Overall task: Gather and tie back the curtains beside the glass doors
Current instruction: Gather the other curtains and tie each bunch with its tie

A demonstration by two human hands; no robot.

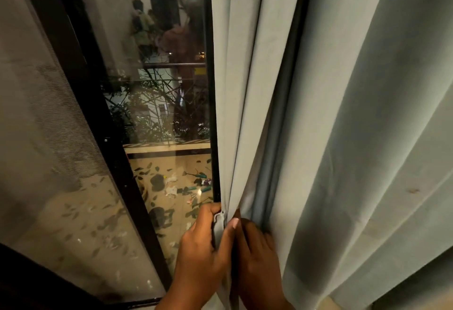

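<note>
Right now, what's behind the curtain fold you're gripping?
Beside the left hand, the dark door frame and glass show. Behind the curtain itself, everything is covered.

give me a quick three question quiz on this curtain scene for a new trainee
1. True or false: the left hand grips a narrow grey strip of fabric at the edge of the curtain.
2. Where is the right hand? A) flat on the glass door B) on the curtain folds, right beside the left hand C) out of view
3. Fill in: the dark frame of the glass door stands to the ____ of the curtain.

Key
1. True
2. B
3. left
</note>
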